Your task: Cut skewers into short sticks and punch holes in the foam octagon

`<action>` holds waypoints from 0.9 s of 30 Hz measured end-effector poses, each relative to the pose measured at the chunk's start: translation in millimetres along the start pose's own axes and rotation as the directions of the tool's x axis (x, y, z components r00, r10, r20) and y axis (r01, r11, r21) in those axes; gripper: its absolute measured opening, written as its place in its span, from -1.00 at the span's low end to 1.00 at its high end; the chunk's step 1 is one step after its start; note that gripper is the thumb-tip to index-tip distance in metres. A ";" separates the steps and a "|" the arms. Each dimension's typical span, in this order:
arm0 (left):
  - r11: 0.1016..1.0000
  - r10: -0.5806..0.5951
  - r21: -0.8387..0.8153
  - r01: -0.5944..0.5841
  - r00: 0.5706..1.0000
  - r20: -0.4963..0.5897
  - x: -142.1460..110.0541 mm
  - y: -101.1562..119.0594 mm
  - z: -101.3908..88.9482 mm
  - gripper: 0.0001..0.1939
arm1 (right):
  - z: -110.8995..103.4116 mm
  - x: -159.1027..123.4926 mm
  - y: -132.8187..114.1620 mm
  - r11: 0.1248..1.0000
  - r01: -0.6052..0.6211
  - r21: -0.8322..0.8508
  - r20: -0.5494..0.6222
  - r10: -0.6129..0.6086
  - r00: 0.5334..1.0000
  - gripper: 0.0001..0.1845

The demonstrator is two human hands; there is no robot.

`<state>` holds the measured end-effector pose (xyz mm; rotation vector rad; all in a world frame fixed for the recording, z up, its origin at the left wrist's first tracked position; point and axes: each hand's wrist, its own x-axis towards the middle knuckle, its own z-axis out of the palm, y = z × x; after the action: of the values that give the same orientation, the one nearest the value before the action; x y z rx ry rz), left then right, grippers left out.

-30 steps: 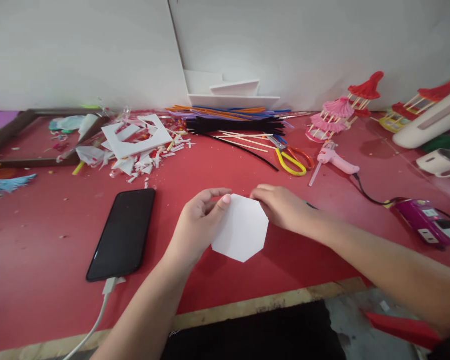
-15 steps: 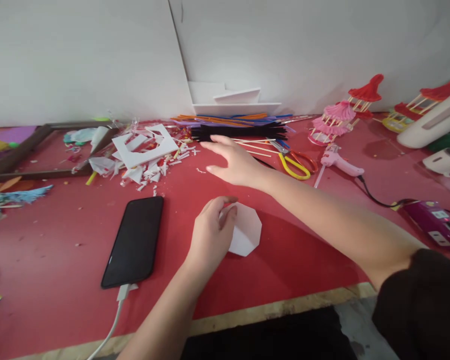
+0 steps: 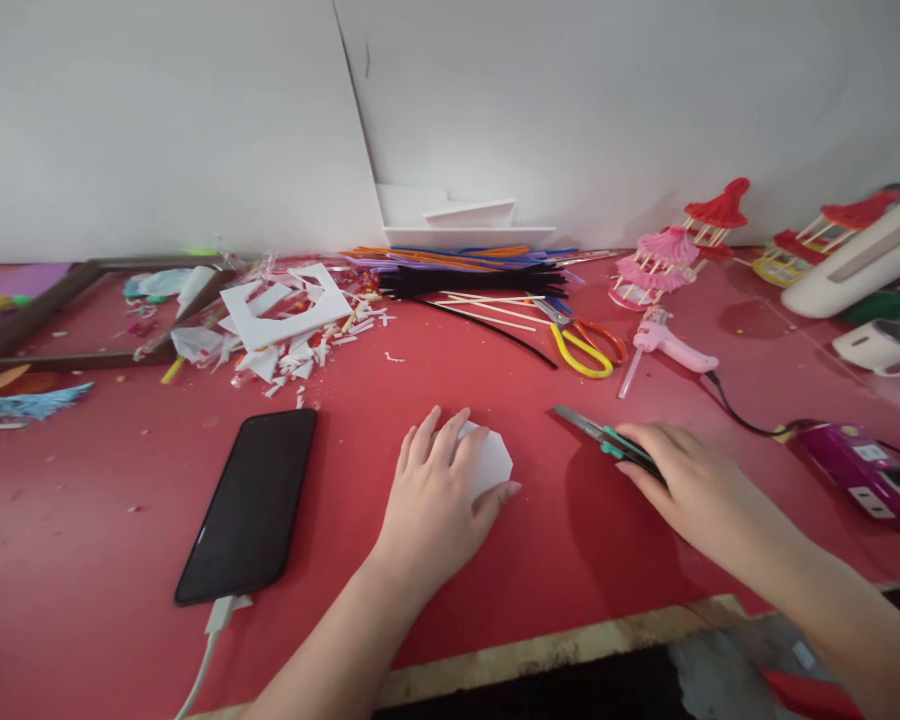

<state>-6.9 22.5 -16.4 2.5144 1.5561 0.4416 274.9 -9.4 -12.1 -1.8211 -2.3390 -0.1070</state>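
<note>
My left hand [image 3: 439, 485] rests over a white many-sided piece of card or foam board [image 3: 497, 458] on the red table. Its fingers are spread and lie flat, covering much of the piece. To the right, my right hand [image 3: 682, 470] is closed around a box cutter [image 3: 622, 447] with a black and teal handle. The cutter's metal blade points to the upper left, a short way from the white piece and apart from it.
Left of my hands lies a black phone [image 3: 251, 505] on a cable. Behind are white scraps [image 3: 300, 350], a cut-out board [image 3: 259, 325], pipe cleaners [image 3: 472, 280], sticks [image 3: 495, 312] and scissors [image 3: 581, 350]. A pink glue gun [image 3: 671, 345], a power strip [image 3: 862, 470] and small pagoda models [image 3: 656, 265] are on the right.
My right hand was stretched out empty toward the pipe cleaners; it has come back right and now holds the box cutter. My left hand has gone from pinching the white piece to lying flat on it.
</note>
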 end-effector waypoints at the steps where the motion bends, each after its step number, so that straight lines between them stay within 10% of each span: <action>1: 1.000 -0.004 0.015 0.004 1.000 -0.001 -1.4 2.4 -2.5 -0.46 | 1.8 -5.3 4.4 1.000 0.000 0.023 0.010 0.000 1.000 -0.73; 7: 0.989 -0.054 0.139 0.044 0.996 0.073 17.9 8.5 -44.3 -0.52 | 3.3 -17.1 48.4 0.997 -0.063 -0.047 0.026 0.065 0.998 -0.78; 12: 0.922 -0.166 0.376 0.089 0.970 0.177 73.0 -40.7 -63.3 -0.75 | 0.7 -5.5 77.3 0.957 -0.135 -0.258 0.050 0.153 0.987 -0.81; 19: 0.917 -0.153 0.392 0.077 0.974 0.166 102.2 -111.6 -51.7 -0.73 | -19.5 45.6 38.8 0.987 -0.065 -0.146 -0.081 0.054 0.995 -0.71; 27: 0.901 -0.184 0.410 0.141 0.981 0.067 87.7 -142.6 -70.2 -0.61 | -11.6 101.5 -10.7 0.993 0.057 0.099 -0.151 -0.041 0.988 -0.77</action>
<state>-114.0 163.1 24.8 2.6013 1.9651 -0.0446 241.5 83.0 18.3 -1.6486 -2.2434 -0.1214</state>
